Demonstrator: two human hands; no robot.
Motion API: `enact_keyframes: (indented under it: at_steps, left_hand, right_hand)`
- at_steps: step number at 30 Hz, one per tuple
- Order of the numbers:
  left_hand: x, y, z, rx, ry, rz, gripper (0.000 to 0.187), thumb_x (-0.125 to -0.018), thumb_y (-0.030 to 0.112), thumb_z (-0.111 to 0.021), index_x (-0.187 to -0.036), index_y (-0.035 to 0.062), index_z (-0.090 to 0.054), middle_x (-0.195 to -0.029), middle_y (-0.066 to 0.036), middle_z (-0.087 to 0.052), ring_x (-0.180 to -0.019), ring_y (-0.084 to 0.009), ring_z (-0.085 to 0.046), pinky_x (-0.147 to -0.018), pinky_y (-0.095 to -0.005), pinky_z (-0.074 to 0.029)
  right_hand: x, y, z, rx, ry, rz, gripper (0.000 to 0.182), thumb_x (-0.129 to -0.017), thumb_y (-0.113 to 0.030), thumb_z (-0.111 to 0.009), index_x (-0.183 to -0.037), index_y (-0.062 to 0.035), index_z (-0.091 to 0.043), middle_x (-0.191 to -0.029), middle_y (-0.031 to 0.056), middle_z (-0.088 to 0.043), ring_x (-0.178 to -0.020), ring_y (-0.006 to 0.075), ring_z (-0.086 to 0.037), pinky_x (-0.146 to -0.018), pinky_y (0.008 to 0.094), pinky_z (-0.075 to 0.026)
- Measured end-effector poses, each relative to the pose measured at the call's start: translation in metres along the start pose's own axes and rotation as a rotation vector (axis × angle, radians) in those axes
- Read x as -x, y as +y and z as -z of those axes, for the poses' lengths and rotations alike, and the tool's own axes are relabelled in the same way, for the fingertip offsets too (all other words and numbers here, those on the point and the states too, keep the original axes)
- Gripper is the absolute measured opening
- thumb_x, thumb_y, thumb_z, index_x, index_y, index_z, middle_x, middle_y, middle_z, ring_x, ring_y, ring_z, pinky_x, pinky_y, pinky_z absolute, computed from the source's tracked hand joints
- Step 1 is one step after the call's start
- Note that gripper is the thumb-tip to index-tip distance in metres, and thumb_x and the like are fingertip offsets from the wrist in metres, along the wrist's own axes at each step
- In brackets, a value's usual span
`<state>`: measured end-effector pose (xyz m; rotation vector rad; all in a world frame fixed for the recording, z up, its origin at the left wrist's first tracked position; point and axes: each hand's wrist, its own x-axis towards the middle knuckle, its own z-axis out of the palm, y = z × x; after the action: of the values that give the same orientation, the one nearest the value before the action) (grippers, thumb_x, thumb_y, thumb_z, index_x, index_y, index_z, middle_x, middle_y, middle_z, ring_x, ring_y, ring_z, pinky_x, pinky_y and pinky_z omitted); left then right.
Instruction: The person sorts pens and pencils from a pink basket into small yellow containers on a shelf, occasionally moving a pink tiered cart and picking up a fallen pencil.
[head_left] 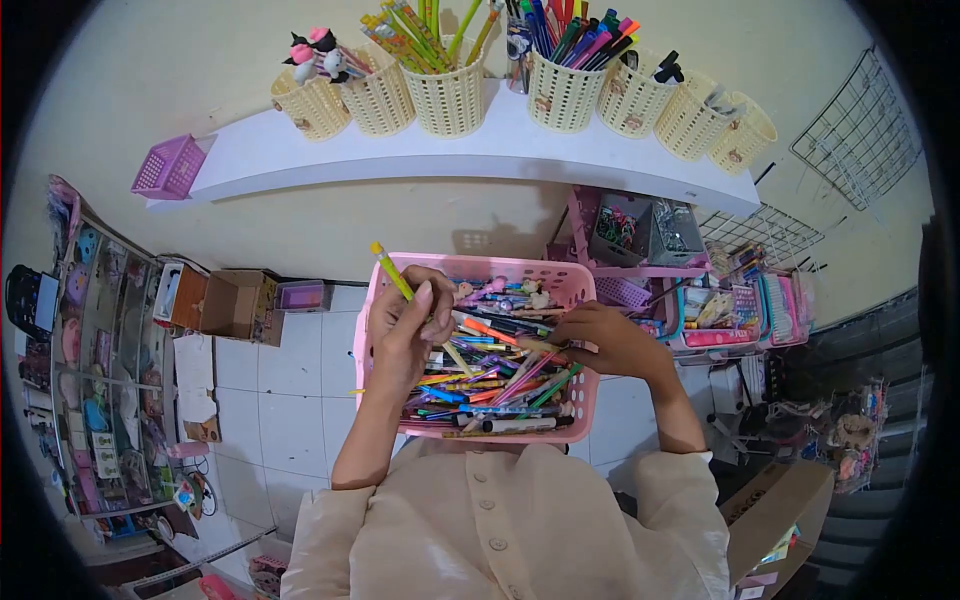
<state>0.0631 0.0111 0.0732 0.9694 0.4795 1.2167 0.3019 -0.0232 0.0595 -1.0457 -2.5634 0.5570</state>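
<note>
A pink plastic basket (583, 410) full of mixed pens and pencils is in front of my body. My left hand (402, 320), above its left side, has its fingers closed around a yellow pencil (392, 272) that slants up past my thumb. Over the right side of the basket, my right hand (612, 345) reaches down with fingers curled together at the pile; I cannot tell what is between them. Near its fingertips lies an orange pen (488, 332). Small figure-topped pens (490, 288) sit at the basket's far side, and a white marker (520, 425) at the near side.
Above the basket, a white shelf (440, 160) carries several cream woven cups, one holding yellow pencils (405, 40) and another coloured markers (590, 40). A small purple basket (168, 166) sits at its left end. Stocked bins (715, 310) are at right, cardboard boxes (243, 300) at left.
</note>
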Motion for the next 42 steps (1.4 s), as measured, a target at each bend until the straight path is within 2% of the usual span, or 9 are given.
enact_keyframes:
  at_steps: [9, 17, 22, 24, 26, 34, 36, 39, 42]
  left_hand:
    - [-0.004, -0.014, 0.001, 0.378, -0.040, 0.192, 0.037, -0.087, 0.036, -0.031, -0.084, 0.0019, -0.043, -0.064, -0.005, -0.041, -0.044, -0.0052, -0.028, -0.039, -0.0161, -0.023]
    - [-0.005, -0.021, -0.018, 0.408, 0.114, 0.521, 0.036, -0.085, 0.037, -0.036, -0.094, 0.0038, -0.045, -0.073, -0.003, -0.048, -0.046, -0.0056, -0.033, -0.040, -0.0169, -0.030]
    - [-0.008, -0.022, -0.022, 0.214, 0.280, 0.447, 0.025, -0.084, 0.027, -0.043, -0.091, 0.0028, -0.048, -0.066, 0.002, -0.045, -0.047, -0.0041, -0.031, -0.042, -0.0168, -0.028]
    - [-0.007, -0.031, -0.007, 0.214, 0.237, 0.146, 0.023, -0.085, 0.027, -0.041, -0.084, 0.0049, -0.047, -0.060, 0.004, -0.039, -0.046, -0.0044, -0.029, -0.045, -0.0157, -0.029]
    - [-0.010, -0.017, 0.002, 0.155, 0.242, 0.037, 0.023, -0.086, 0.028, -0.039, -0.079, 0.0073, -0.044, -0.055, 0.004, -0.033, -0.049, -0.0051, -0.030, -0.052, -0.0178, -0.031]
    - [-0.002, 0.012, 0.026, 0.143, 0.407, -0.133, 0.022, -0.086, 0.030, -0.036, -0.085, 0.0088, -0.042, -0.050, 0.004, -0.030, -0.070, -0.0105, -0.043, -0.062, -0.0284, -0.041]
    - [0.000, 0.013, 0.029, 0.196, 0.404, -0.126, 0.021, -0.087, 0.028, -0.035, -0.087, 0.0089, -0.042, -0.051, 0.004, -0.029, -0.057, -0.0074, -0.040, -0.048, -0.0202, -0.038]
    - [0.005, 0.016, 0.033, 0.304, 0.308, -0.163, 0.017, -0.088, 0.025, -0.033, -0.089, 0.0099, -0.042, -0.050, 0.005, -0.023, -0.040, -0.0022, -0.016, -0.034, -0.0152, -0.015]
    - [0.010, 0.019, 0.039, 0.308, 0.357, -0.142, 0.017, -0.088, 0.025, -0.035, -0.087, 0.0094, -0.042, -0.051, 0.005, -0.024, -0.041, -0.0024, -0.017, -0.034, -0.0156, -0.015]
  right_hand:
    - [-0.022, -0.027, 0.018, -0.473, 0.152, -0.176, 0.024, -0.058, -0.006, -0.066, -0.081, -0.0060, -0.059, -0.082, 0.0061, -0.056, -0.080, 0.0210, -0.053, -0.070, 0.0306, -0.041]
    - [-0.053, -0.038, 0.020, 0.422, 0.512, 0.305, 0.022, -0.058, -0.015, -0.058, -0.080, -0.0165, -0.059, -0.083, -0.0034, -0.052, -0.087, 0.0140, -0.050, -0.080, 0.0398, -0.035]
    - [-0.062, -0.031, 0.008, 0.238, 0.529, 0.340, 0.018, -0.061, -0.013, -0.059, -0.079, -0.0142, -0.059, -0.083, -0.0019, -0.053, -0.085, 0.0164, -0.051, -0.077, 0.0373, -0.037]
    - [-0.057, -0.025, 0.010, 0.129, 0.519, 0.281, 0.017, -0.062, -0.012, -0.059, -0.078, -0.0131, -0.058, -0.083, -0.0008, -0.053, -0.084, 0.0179, -0.051, -0.075, 0.0369, -0.038]
    - [-0.039, -0.010, 0.014, -0.012, 0.650, -0.088, 0.027, -0.060, -0.006, -0.062, -0.086, -0.0120, -0.059, -0.086, 0.0039, -0.056, -0.079, 0.0194, -0.051, -0.073, 0.0327, -0.039]
    - [0.011, 0.027, -0.020, 0.277, 0.228, -0.371, 0.032, -0.059, -0.009, -0.062, -0.090, -0.0110, -0.056, -0.086, 0.0045, -0.054, -0.089, 0.0226, -0.046, -0.079, 0.0347, -0.031]
    - [0.016, 0.026, -0.024, 0.260, 0.208, -0.373, 0.033, -0.059, -0.010, -0.062, -0.091, -0.0114, -0.056, -0.087, 0.0040, -0.054, -0.091, 0.0223, -0.045, -0.080, 0.0349, -0.030]
    - [0.012, 0.005, -0.019, 0.249, 0.254, -0.384, 0.032, -0.060, -0.012, -0.062, -0.091, -0.0125, -0.057, -0.090, 0.0042, -0.053, -0.089, 0.0221, -0.045, -0.079, 0.0350, -0.031]
    - [0.016, -0.023, -0.026, -0.032, 0.044, -0.157, 0.027, -0.062, -0.015, -0.062, -0.088, -0.0112, -0.057, -0.091, 0.0042, -0.050, -0.090, 0.0216, -0.044, -0.076, 0.0369, -0.032]
